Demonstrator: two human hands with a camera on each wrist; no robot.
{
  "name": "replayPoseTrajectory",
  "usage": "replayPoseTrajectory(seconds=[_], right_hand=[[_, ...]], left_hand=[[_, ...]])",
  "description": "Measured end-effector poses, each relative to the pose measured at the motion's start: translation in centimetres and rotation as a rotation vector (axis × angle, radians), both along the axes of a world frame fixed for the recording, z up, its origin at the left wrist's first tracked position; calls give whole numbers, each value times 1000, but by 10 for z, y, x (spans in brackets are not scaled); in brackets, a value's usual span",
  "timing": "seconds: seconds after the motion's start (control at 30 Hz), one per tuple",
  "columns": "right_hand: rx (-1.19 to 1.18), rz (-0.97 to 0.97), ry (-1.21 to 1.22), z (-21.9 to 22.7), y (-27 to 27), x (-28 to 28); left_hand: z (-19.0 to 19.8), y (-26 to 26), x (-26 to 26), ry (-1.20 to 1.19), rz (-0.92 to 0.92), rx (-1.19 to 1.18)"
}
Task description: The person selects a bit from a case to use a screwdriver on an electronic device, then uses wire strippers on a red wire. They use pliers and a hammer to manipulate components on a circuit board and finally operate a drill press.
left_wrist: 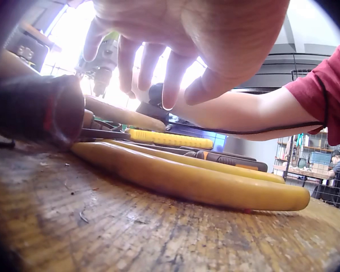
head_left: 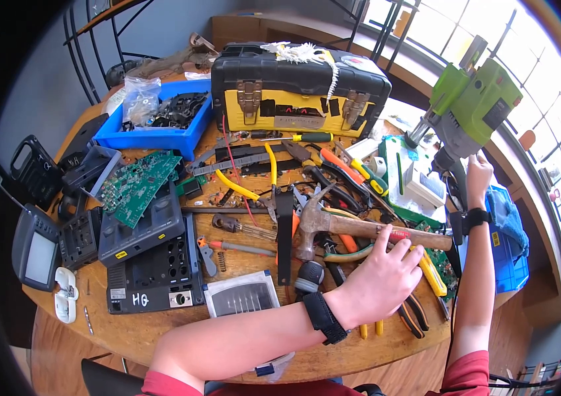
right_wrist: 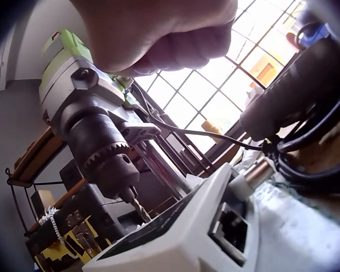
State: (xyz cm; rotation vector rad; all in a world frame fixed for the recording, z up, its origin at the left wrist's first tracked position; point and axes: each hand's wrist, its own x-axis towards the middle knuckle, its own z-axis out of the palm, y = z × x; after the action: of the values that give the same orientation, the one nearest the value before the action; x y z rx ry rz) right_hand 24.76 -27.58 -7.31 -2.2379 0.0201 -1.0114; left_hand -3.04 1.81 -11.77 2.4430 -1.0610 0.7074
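Observation:
My left hand reaches over the tools, its spread fingers at the wooden handle of a claw hammer. In the left wrist view these fingers hang loosely bent above yellow-handled pliers. My right hand is curled into a fist against the side of a green drill on a stand; the part in its palm is hidden. Below the chuck, the drill bit points down at a white plastic box with a socket in its side.
A black and yellow toolbox stands at the back, beside a blue tray of parts. Circuit boards and black electronics fill the left. Pliers, cutters and screwdrivers crowd the middle. Black cable coils near the right hand.

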Motion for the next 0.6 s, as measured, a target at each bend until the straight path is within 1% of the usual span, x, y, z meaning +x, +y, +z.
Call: replayPoseTrajectory(seconds=[0.1, 0.13, 0.23, 0.3, 0.37, 0.43, 0.5, 0.53, 0.6], right_hand=[[-12, -1, -41, -8, 4, 3], [-50, 3, -42, -8, 4, 2], [-43, -3, -39, -7, 9, 0], [-44, -4, -40, -8, -1, 7], [-58, 17, 44, -8, -15, 15], [48, 113, 77, 9, -12, 0], [-3, 133, 95, 17, -18, 2], [-4, 125, 100, 17, -17, 1], [16, 71, 32, 14, -9, -2]], left_hand=[[2, 2, -1, 7, -6, 15], [2, 2, -1, 5, -4, 20], [0, 0, -1, -2, -11, 17], [1, 1, -1, -9, -4, 13], [1, 1, -1, 8, -10, 23], [-2, 1, -1, -7, 6, 14], [-1, 0, -1, -14, -4, 14], [-2, -1, -1, -9, -12, 12], [-2, 0, 0, -19, 3, 18]])
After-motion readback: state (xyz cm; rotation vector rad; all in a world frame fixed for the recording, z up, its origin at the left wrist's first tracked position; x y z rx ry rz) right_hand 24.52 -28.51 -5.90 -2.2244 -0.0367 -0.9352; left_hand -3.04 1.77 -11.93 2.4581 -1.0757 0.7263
